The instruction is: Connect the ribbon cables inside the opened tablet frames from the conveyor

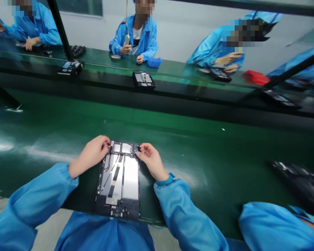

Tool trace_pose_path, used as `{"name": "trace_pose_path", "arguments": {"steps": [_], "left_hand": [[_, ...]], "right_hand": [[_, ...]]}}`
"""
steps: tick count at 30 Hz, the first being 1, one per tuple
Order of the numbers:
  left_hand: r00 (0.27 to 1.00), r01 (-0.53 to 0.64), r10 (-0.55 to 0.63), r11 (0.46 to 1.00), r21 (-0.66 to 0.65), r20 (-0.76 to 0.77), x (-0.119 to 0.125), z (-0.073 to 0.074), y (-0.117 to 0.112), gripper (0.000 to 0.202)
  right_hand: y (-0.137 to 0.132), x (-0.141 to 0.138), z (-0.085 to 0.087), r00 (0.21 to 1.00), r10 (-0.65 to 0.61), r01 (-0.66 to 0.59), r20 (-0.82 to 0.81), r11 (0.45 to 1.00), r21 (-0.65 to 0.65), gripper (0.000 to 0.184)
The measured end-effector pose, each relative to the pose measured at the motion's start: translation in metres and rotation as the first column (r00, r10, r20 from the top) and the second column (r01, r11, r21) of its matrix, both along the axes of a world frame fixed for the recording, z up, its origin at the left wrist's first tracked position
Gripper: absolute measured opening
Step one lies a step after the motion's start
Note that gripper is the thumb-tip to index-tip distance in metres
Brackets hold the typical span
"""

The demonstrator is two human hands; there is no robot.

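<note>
An opened tablet [131, 177] lies on the green bench in front of me, its inside facing up. Silver panels, dark cables and a black strip with small boards at the near end show in it. At its far left corner my left hand [94, 150] has its fingers pinched together; a small dark and orange bit shows at the fingertips, too small to name. My right hand [151, 158] is at the far right corner, thumb and fingers curled against the edge. Whether it holds a separate part is hidden.
The green bench [214, 167] runs left and right. Beyond it, a raised dark shelf carries opened tablets [144, 79]. Co-workers in blue coats sit across, near a blue bin [154, 62] and a red bin [256, 77]. A blue sleeve [274, 223] and a blurred dark stack [300, 181] are at right.
</note>
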State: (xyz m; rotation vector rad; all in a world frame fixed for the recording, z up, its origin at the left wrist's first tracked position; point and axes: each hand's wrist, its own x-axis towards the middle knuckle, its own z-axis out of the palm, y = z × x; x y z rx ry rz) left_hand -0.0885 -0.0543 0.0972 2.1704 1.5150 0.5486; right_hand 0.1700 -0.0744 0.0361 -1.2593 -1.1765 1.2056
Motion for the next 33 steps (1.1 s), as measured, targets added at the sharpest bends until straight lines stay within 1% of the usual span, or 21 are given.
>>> {"name": "trace_pose_path", "arguments": {"steps": [2, 4, 6, 9, 10, 11, 12, 14, 16, 17, 19, 21, 22, 23, 24, 25, 26, 28, 29, 31, 33], "left_hand": [[0.995, 0.035, -0.039, 0.998, -0.048, -0.090, -0.024, -0.009, -0.007, 0.025], [0.978, 0.146, -0.157, 0.985, -0.090, -0.135, -0.040, -0.021, -0.016, 0.027], [0.956, 0.236, -0.249, 0.967, -0.097, -0.153, -0.047, -0.029, -0.027, 0.023], [0.938, 0.262, -0.256, 0.965, -0.005, -0.232, -0.048, -0.029, -0.042, 0.014], [0.935, 0.264, -0.242, 0.963, 0.055, -0.261, -0.047, -0.025, -0.046, 0.015], [0.931, 0.272, -0.229, 0.954, 0.123, -0.284, -0.045, -0.019, -0.049, 0.016], [0.929, 0.287, -0.223, 0.938, 0.194, -0.296, -0.043, -0.013, -0.052, 0.017], [0.922, 0.338, -0.249, 0.892, 0.302, -0.297, -0.039, 0.001, -0.057, 0.017], [0.909, 0.391, -0.298, 0.850, 0.352, -0.291, -0.034, 0.014, -0.061, 0.015], [0.904, 0.410, -0.320, 0.837, 0.362, -0.284, -0.032, 0.019, -0.062, 0.014], [0.906, 0.417, -0.348, 0.829, 0.372, -0.240, -0.030, 0.024, -0.065, 0.013], [0.935, 0.354, -0.332, 0.856, 0.375, -0.124, -0.032, 0.022, -0.068, 0.023], [0.956, 0.283, -0.290, 0.890, 0.357, -0.034, -0.033, 0.020, -0.069, 0.033], [0.974, 0.186, -0.217, 0.934, 0.306, 0.071, -0.035, 0.016, -0.072, 0.044], [0.976, 0.084, -0.123, 0.975, 0.207, 0.179, -0.037, 0.011, -0.074, 0.054], [0.961, 0.004, -0.021, 0.998, 0.063, 0.276, -0.038, 0.005, -0.077, 0.061], [0.934, -0.038, 0.073, 0.994, -0.105, 0.349, -0.039, -0.001, -0.080, 0.065], [0.879, -0.001, 0.192, 0.916, -0.401, 0.436, -0.040, -0.014, -0.086, 0.068], [0.857, 0.046, 0.221, 0.867, -0.495, 0.466, -0.040, -0.019, -0.089, 0.065], [0.819, 0.110, 0.264, 0.799, -0.591, 0.509, -0.040, -0.028, -0.093, 0.059], [0.792, 0.125, 0.311, 0.759, -0.639, 0.524, -0.039, -0.033, -0.095, 0.054]], "right_hand": [[0.001, 0.002, -0.002, 0.996, -0.031, 0.030, -0.086, 0.999, -0.010, 0.028], [0.002, 0.003, -0.003, 0.996, -0.035, 0.035, -0.081, 0.999, -0.008, 0.025], [0.000, 0.002, 0.000, 0.999, -0.036, 0.037, -0.022, 0.999, 0.022, 0.022], [-0.009, -0.007, 0.016, 0.980, -0.095, 0.069, 0.173, 0.986, 0.152, 0.013], [-0.015, -0.013, 0.025, 0.961, -0.083, 0.028, 0.263, 0.978, 0.205, 0.009], [-0.020, -0.020, 0.034, 0.935, -0.039, -0.051, 0.352, 0.969, 0.243, 0.009], [-0.026, -0.030, 0.043, 0.902, 0.057, -0.178, 0.428, 0.952, 0.250, 0.013], [-0.036, -0.052, 0.056, 0.811, 0.303, -0.444, 0.501, 0.875, 0.190, 0.021], [-0.041, -0.073, 0.062, 0.711, 0.470, -0.611, 0.523, 0.781, 0.129, 0.021], [-0.042, -0.082, 0.062, 0.678, 0.508, -0.651, 0.532, 0.750, 0.113, 0.018], [-0.040, -0.093, 0.058, 0.654, 0.531, -0.676, 0.539, 0.729, 0.102, 0.008], [-0.037, -0.094, 0.052, 0.656, 0.547, -0.681, 0.520, 0.726, 0.096, 0.006], [-0.036, -0.091, 0.050, 0.662, 0.554, -0.680, 0.505, 0.727, 0.093, 0.007], [-0.034, -0.088, 0.048, 0.667, 0.563, -0.681, 0.488, 0.726, 0.093, 0.010], [-0.033, -0.084, 0.047, 0.672, 0.571, -0.682, 0.471, 0.725, 0.095, 0.013], [-0.032, -0.081, 0.047, 0.679, 0.575, -0.680, 0.456, 0.726, 0.098, 0.016], [-0.032, -0.078, 0.047, 0.686, 0.575, -0.677, 0.446, 0.729, 0.102, 0.018], [-0.030, -0.074, 0.047, 0.683, 0.582, -0.684, 0.441, 0.722, 0.106, 0.020], [-0.028, -0.074, 0.047, 0.673, 0.585, -0.693, 0.454, 0.712, 0.110, 0.020], [-0.024, -0.076, 0.047, 0.644, 0.569, -0.713, 0.512, 0.689, 0.130, 0.021], [-0.019, -0.080, 0.046, 0.616, 0.532, -0.733, 0.581, 0.658, 0.174, 0.020]]}}
